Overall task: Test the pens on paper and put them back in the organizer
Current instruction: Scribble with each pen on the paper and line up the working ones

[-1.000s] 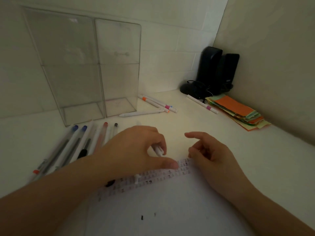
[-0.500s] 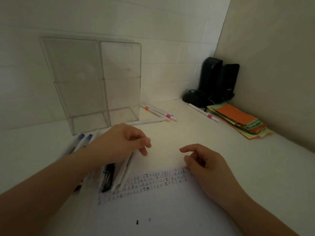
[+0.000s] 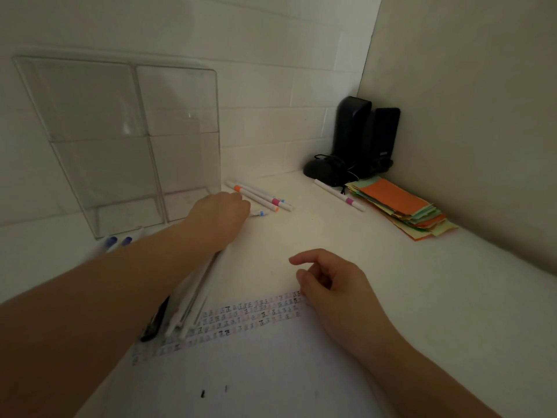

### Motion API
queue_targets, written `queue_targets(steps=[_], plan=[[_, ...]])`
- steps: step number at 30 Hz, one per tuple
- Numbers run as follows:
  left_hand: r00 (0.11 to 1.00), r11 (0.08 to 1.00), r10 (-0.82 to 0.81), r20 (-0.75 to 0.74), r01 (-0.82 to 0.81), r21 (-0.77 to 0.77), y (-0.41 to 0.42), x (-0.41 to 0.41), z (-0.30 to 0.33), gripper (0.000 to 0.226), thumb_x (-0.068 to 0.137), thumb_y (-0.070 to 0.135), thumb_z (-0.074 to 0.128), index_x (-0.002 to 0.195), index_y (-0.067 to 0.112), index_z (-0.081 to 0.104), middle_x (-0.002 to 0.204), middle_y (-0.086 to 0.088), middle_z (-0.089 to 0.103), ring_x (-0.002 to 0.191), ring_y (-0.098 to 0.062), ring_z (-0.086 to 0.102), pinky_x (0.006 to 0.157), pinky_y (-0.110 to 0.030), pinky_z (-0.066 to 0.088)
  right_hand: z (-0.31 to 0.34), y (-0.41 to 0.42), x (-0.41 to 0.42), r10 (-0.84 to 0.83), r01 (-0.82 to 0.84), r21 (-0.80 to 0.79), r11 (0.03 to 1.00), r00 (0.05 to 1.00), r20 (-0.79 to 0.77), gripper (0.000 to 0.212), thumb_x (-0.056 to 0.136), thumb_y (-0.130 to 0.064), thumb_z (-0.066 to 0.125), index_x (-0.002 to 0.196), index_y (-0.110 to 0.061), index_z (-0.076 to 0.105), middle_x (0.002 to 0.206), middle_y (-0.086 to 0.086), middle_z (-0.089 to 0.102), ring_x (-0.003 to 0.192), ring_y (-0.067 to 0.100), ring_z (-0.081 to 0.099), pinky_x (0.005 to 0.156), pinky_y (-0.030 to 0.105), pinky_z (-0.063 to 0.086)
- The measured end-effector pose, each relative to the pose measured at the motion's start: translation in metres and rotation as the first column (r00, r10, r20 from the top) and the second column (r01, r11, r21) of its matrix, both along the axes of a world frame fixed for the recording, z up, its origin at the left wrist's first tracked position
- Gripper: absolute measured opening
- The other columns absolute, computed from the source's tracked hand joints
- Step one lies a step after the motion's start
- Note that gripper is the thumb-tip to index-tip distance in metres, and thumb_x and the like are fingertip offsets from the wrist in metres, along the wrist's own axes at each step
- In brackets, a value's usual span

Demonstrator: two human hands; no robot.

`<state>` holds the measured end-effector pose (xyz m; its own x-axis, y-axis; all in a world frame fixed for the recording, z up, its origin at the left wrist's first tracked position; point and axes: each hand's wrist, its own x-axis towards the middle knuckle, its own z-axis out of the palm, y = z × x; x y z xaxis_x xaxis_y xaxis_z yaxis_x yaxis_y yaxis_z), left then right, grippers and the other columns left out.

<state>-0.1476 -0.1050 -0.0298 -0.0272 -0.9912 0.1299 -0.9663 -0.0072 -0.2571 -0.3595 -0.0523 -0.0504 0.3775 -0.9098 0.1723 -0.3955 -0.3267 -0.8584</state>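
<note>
White pen [image 3: 258, 213] lies under the left hand [image 3: 220, 217], grip hidden; right hand [image 3: 328, 282] loosely curled.

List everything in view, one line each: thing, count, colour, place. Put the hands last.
organizer: one, clear, against the back wall, nothing in it
white pens: three, orange and pink bands, right of the organizer
white pen: one, at the left hand's fingertips
pink-banded pen: one, white, beside the paper slips
blue-capped pens: two, in front of the organizer
pen bundle: count unclear, white and black, under the left forearm
paper: one sheet, white, test marks, nearest the camera
paper slips: one stack, orange, green, yellow, right
speakers: two, black, corner
left hand: reaching to the white pen
right hand: resting on the paper's edge
</note>
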Motion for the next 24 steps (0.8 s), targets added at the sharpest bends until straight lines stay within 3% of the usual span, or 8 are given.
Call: queue_targets(steps=[2, 6, 8, 10, 11, 15, 19, 24], plan=[[0.996, 0.996, -0.075, -0.052, 0.073, -0.042, -0.001, 0.002, 0.002, 0.033, 0.086, 0.001, 0.039, 0.114, 0.009, 0.053, 0.116, -0.011, 0.052, 0.109, -0.028, 0.049, 0.086, -0.038, 0.043, 0.000, 0.000, 0.000, -0.008, 0.008, 0.005, 1.000, 1.000, 0.011, 0.024, 0.089, -0.016, 0.053, 0.088, -0.038, 0.063, 0.068, 0.004, 0.060, 0.054, 0.003, 0.047, 0.055, 0.014, 0.041], [0.871, 0.949, -0.275, -0.408, 0.178, -0.259, 0.015, -0.009, 0.030, 0.030, 0.087, 0.004, 0.049, 0.114, 0.013, 0.058, 0.104, -0.008, 0.059, 0.096, -0.025, 0.054, 0.075, -0.029, 0.037, 0.004, 0.001, -0.001, -0.031, 0.029, 0.015, 0.999, 0.996, 0.090, 0.019, 0.090, -0.019, 0.054, 0.088, -0.035, 0.064, 0.064, 0.001, 0.060, 0.051, -0.001, 0.048, 0.052, 0.009, 0.039], [0.689, 0.954, -0.299, -0.660, 0.208, -0.215, 0.035, -0.023, 0.049, 0.027, 0.089, 0.012, 0.052, 0.113, 0.023, 0.057, 0.097, 0.006, 0.060, 0.088, -0.014, 0.057, 0.071, -0.022, 0.040, 0.009, 0.002, -0.001, -0.040, 0.036, 0.029, 0.999, 0.986, 0.161, 0.013, 0.090, -0.026, 0.054, 0.090, -0.030, 0.066, 0.062, -0.002, 0.060, 0.049, -0.001, 0.048, 0.050, 0.009, 0.037], [0.344, 0.952, -0.196, -0.918, 0.291, -0.095, 0.059, -0.036, 0.059, 0.031, 0.086, 0.013, 0.057, 0.110, 0.032, 0.056, 0.094, 0.010, 0.064, 0.084, -0.010, 0.061, 0.077, -0.024, 0.047, 0.015, 0.005, -0.003, -0.024, 0.007, 0.061, 0.998, 0.960, 0.278, 0.019, 0.087, -0.039, 0.053, 0.089, -0.027, 0.068, 0.062, -0.001, 0.059, 0.046, 0.002, 0.042, 0.047, 0.013, 0.034], [0.223, 0.943, -0.127, -0.967, 0.331, -0.047, 0.070, -0.041, 0.059, 0.031, 0.084, 0.013, 0.059, 0.109, 0.032, 0.056, 0.094, 0.009, 0.066, 0.083, -0.010, 0.064, 0.078, -0.026, 0.049, 0.018, 0.007, -0.004, -0.001, -0.026, 0.076, 0.997, 0.943, 0.332, 0.027, 0.086, -0.048, 0.049, 0.086, -0.028, 0.068, 0.063, 0.000, 0.059, 0.047, 0.005, 0.039, 0.046, 0.015, 0.032], [-0.005, 0.914, 0.069, -0.998, 0.402, 0.061, 0.097, -0.059, 0.037, 0.026, 0.078, 0.009, 0.065, 0.100, 0.021, 0.056, 0.082, 0.005, 0.073, 0.078, -0.010, 0.067, 0.077, -0.026, 0.053, 0.026, 0.015, -0.006, 0.056, -0.132, 0.147, 0.980, 0.898, 0.436, 0.033, 0.085, -0.050, 0.046, 0.080, -0.026, 0.069, 0.058, -0.002, 0.053, 0.049, 0.008, 0.036, 0.045, 0.016, 0.030], [0.057, 0.932, 0.080, -0.995, 0.351, 0.095, 0.093, -0.057, 0.015, 0.016, 0.080, 0.021, 0.064, 0.093, 0.025, 0.055, 0.080, 0.005, 0.073, 0.079, -0.011, 0.068, 0.074, -0.023, 0.053, 0.025, 0.011, -0.007, -0.069, -0.179, 0.338, 0.924, 0.791, 0.607, 0.032, 0.083, -0.043, 0.046, 0.072, -0.015, 0.057, 0.059, 0.001, 0.044, 0.048, 0.011, 0.033, 0.043, 0.021, 0.030], [0.498, 0.936, -0.163, -0.852, 0.352, 0.026, 0.090, -0.028, 0.004, 0.013, 0.085, 0.029, 0.059, 0.087, 0.041, 0.056, 0.085, 0.017, 0.065, 0.078, 0.007, 0.058, 0.067, -0.009, 0.044, 0.022, -0.002, -0.011, -0.215, -0.284, 0.466, 0.838, 0.613, 0.760, 0.032, 0.093, -0.041, 0.035, 0.074, -0.017, 0.043, 0.063, 0.003, 0.058, 0.034, 0.006, 0.027, 0.030, 0.016, 0.025]])
